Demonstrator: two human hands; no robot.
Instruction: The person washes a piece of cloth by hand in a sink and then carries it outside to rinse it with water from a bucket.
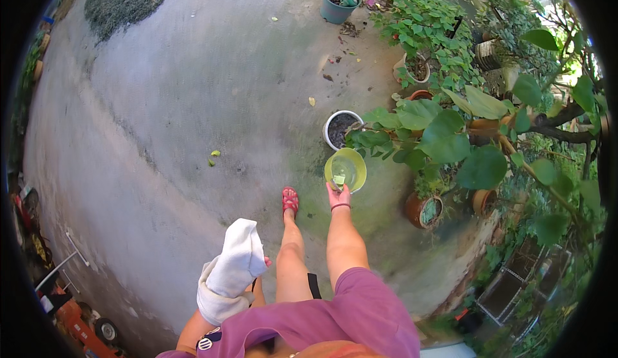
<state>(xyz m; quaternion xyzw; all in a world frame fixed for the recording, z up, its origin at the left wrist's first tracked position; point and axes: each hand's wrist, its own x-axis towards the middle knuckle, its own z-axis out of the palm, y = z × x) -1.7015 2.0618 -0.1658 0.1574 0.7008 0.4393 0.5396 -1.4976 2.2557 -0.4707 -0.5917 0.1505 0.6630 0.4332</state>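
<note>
My right hand (339, 193) grips the near rim of a yellow-green plastic basin (359, 172). Inside it is what looks like clear water, with a small pale, squarish patch near my fingers. A white cloth (231, 266), apparently a towel, wraps my left forearm and most of my left hand (268, 261). Only a few fingertips show past the cloth's right edge, so their grip is hidden. Just beyond the basin stands a white-rimmed pot (342, 128) of dark soil, partly under leaves.
Leafy branches (444, 136) reach in from the right at close range. Along that side stand a brown glazed pot (424, 210), a blue-green flowerpot (339, 8) and other planters. Dark plant matter (128, 0) lies on the concrete (193, 92). An orange wheeled machine (84, 322) is at lower left.
</note>
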